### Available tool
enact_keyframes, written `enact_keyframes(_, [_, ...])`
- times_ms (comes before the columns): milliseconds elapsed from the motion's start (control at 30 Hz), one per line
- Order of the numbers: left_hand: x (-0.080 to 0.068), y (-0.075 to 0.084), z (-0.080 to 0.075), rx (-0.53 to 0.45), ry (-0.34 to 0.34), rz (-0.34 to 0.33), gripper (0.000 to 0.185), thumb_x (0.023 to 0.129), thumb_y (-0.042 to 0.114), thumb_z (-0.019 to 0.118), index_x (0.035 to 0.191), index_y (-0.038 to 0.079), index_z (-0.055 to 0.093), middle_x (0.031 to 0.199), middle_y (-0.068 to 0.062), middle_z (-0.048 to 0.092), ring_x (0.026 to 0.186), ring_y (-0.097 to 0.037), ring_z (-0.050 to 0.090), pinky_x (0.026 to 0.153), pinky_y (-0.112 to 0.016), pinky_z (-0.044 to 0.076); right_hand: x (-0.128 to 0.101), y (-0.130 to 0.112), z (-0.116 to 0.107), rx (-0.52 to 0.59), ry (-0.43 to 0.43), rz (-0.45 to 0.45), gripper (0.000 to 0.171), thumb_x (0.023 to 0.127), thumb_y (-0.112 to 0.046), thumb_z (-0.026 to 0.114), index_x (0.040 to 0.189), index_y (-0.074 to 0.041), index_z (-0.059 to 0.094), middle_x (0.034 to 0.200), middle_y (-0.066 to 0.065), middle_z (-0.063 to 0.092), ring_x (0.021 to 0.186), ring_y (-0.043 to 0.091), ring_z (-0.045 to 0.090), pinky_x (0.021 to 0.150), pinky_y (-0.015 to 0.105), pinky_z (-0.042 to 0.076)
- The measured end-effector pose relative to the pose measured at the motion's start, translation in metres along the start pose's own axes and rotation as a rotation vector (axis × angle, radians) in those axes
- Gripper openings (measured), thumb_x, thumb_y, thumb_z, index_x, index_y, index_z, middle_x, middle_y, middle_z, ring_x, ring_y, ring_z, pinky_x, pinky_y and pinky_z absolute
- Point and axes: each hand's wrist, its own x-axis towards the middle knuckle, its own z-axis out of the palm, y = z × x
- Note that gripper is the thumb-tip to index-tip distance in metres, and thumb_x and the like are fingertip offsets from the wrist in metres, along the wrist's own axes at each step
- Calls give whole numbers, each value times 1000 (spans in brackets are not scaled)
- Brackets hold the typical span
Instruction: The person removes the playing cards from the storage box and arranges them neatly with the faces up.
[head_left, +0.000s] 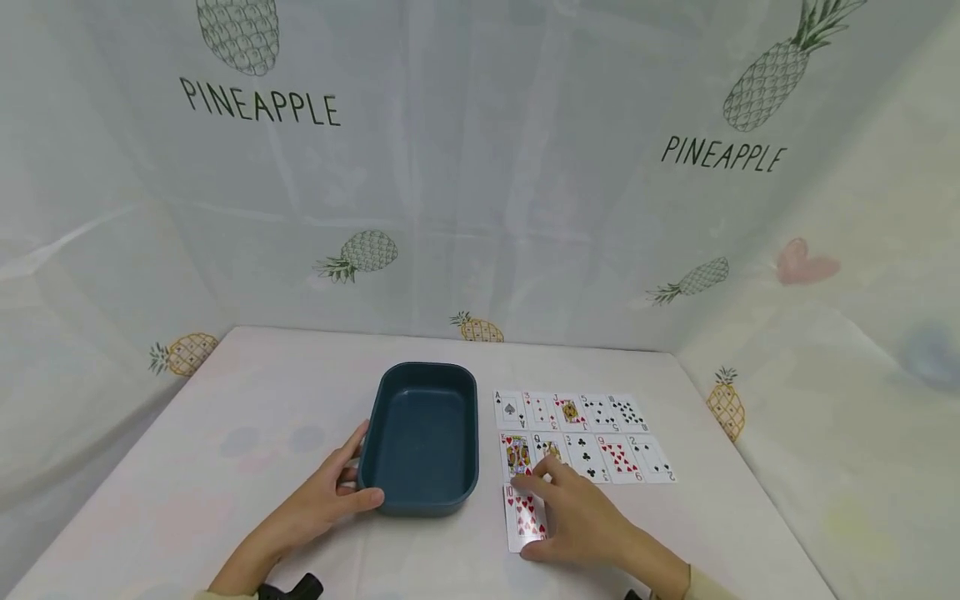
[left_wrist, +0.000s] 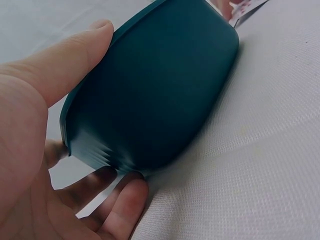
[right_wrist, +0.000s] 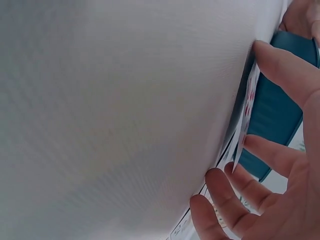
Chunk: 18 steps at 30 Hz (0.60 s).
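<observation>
A dark teal rectangular container sits left of the cards. My left hand holds its near left side; in the left wrist view the thumb lies on the rim and the other fingers bend against the lower wall. The ten of hearts playing card is pinched by its near and far edges between thumb and fingers of my right hand. In the right wrist view that card stands at a slight tilt, one end raised from the cloth. The right hand partly covers the card's right side.
Two rows of face-up playing cards lie beyond the right hand: the far row with an ace of spades, the nearer with a king of hearts. Pale cloth covers the table; pineapple-printed curtains enclose its back and sides.
</observation>
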Motion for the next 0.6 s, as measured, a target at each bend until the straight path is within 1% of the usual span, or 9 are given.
enact_keyframes(200, [0,0,1,4,-2,15,97,103,24,72,172,35,5,170,-21,18,140,-34,49,97,-28,52,0,-1,-2,-13,-26,4,73,72,-50,95,137,-28,69,119,-10,51,85,4,46,73,23,43])
enact_keyframes(433, [1,3,2,12,7,-2,98,103,26,72,172,33,4,170,-21,19,141,-34,49,97,-28,52,0,0,-5,-14,-32,-19,74,74,-52,94,139,-25,69,119,-9,51,84,4,43,74,24,42])
enact_keyframes(600, [1,3,2,8,7,1,99,102,26,73,172,33,4,170,-21,19,140,-35,49,97,-28,52,1,0,-6,-7,-42,-21,73,75,-52,93,139,-25,69,119,-10,50,86,4,44,74,25,42])
